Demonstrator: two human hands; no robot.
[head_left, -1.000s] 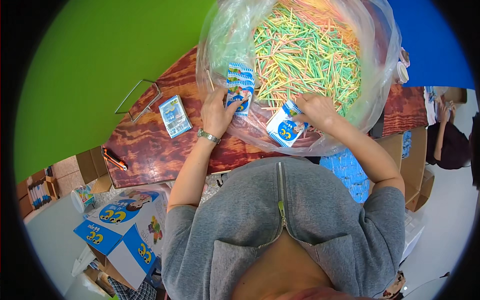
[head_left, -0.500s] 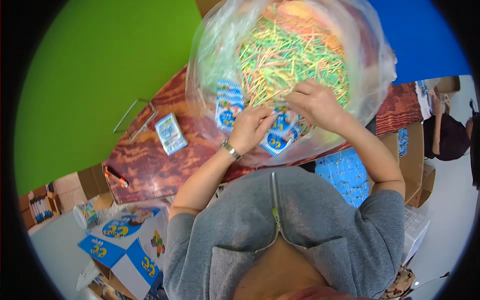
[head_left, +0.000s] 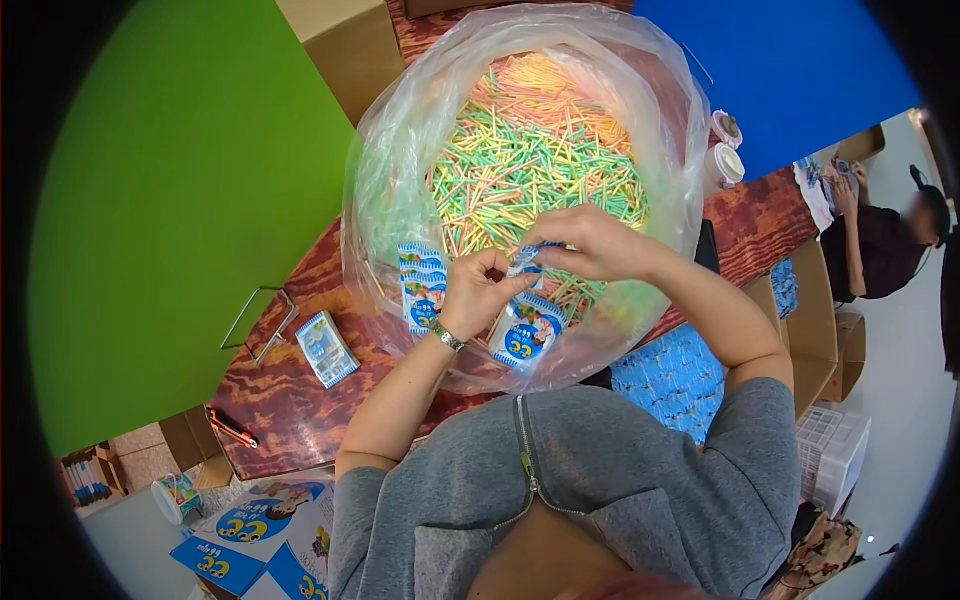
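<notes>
A large clear plastic bag lies spread wide on the table, filled with thin pink, yellow and green sticks. At its near edge, a small blue-and-white packet is pinched between my left hand and my right hand. Both hands have their fingers closed on it; what is inside cannot be made out. Just below them lies a printed blue-and-white packet on the bag's plastic. Beside my left wrist are several overlapping packets.
On the red-brown patterned table are a stack of packets, a bent metal wire stand and an orange cutter. Green and blue panels flank the bag. Several blue packets fill a carton. A person works at right.
My right hand has come from over the sticks to join my left, and a packet now shows between their fingers. The whole view has shifted, with the bag appearing lower and further left.
</notes>
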